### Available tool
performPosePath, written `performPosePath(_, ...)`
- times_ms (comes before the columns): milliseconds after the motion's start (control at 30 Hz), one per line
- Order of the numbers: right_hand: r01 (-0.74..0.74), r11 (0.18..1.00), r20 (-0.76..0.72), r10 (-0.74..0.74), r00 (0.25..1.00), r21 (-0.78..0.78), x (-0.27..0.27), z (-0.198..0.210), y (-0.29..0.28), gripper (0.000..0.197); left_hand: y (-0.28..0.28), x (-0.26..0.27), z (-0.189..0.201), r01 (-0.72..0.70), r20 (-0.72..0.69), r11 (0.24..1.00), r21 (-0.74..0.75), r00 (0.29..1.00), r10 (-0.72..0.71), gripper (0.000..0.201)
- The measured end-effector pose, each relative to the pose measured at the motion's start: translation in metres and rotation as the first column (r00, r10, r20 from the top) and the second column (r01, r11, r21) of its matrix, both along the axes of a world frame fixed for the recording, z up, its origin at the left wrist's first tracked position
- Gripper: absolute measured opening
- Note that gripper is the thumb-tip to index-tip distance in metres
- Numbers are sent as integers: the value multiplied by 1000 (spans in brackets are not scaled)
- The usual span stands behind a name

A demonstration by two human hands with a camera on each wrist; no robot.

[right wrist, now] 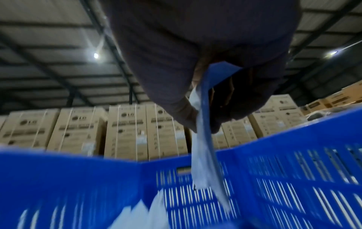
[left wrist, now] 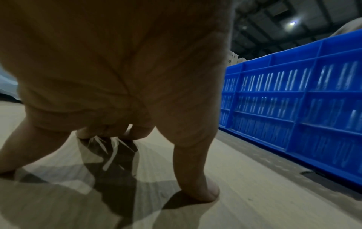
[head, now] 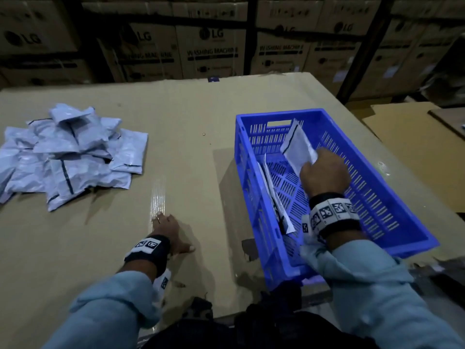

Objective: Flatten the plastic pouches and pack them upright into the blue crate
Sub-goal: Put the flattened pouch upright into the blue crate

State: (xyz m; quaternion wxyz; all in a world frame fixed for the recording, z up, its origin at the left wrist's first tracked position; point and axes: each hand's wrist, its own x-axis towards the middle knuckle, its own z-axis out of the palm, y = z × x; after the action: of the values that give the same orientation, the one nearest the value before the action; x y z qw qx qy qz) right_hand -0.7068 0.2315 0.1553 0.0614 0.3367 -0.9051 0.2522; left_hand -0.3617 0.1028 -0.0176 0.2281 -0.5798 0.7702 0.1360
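Note:
A blue slotted crate (head: 372, 157) stands on the right of the cardboard tabletop (head: 191, 117). Inside it, flat grey pouches (head: 274, 195) lean upright against the left wall. My right hand (head: 324, 170) is over the crate and grips one flat grey pouch (head: 298, 144) by its near edge, tilted above the crate floor. The right wrist view shows that pouch (right wrist: 199, 155) hanging edge-on from my fingers inside the crate (right wrist: 293, 178). My left hand (head: 168, 230) rests with spread fingers on the tabletop, left of the crate (left wrist: 293, 99), holding nothing. A loose pile of grey pouches (head: 65, 152) lies at far left.
Stacked cardboard appliance boxes (head: 214, 51) fill the background behind the table. More flat cardboard (head: 407, 137) lies to the right of the crate. A small crumb (head: 203, 134) sits mid-table.

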Motion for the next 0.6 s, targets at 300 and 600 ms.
performPosePath(300, -510, 637, 414, 309, 856, 578, -3, -46, -14, 73, 0, 2, -4, -14, -8, 1000, 5, 1000, 14, 144)
performPosePath(600, -614, 531, 562, 281, 778, 585, 2, -36, -10, 63, -1, 5, -11, -20, -23, 1000, 12, 1000, 20, 147)
